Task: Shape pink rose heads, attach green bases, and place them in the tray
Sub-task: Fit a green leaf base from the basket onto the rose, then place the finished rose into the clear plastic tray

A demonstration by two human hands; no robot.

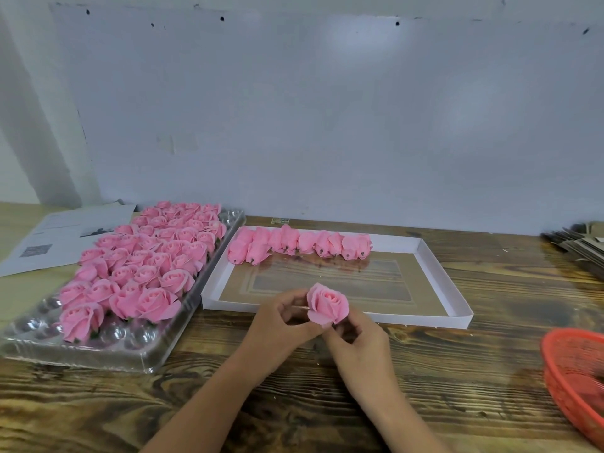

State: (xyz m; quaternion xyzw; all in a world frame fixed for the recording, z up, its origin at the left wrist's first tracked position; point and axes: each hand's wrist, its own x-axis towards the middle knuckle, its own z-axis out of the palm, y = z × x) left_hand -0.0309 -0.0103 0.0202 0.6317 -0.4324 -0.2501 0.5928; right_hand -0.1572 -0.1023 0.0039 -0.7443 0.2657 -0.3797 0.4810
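A: Far left?
B: Printed papers (62,237) on the wood table (425,371); next, clear plastic tray (130,358) w/ rows of open pink roses (143,259), front cups bare.
A: Middle?
B: White box tray (434,266); row of closed pink buds (299,245) along its far edge, lying on sides.
A: Hands?
B: Left hand (281,322) & right hand (356,341) both pinch one pink rose head (327,304), held above table just in front of box tray; fingers curled round its base & lower petals.
A: Right?
B: Cardboard stack (575,246) far back; red mesh basket (578,377) at edge, cut off.
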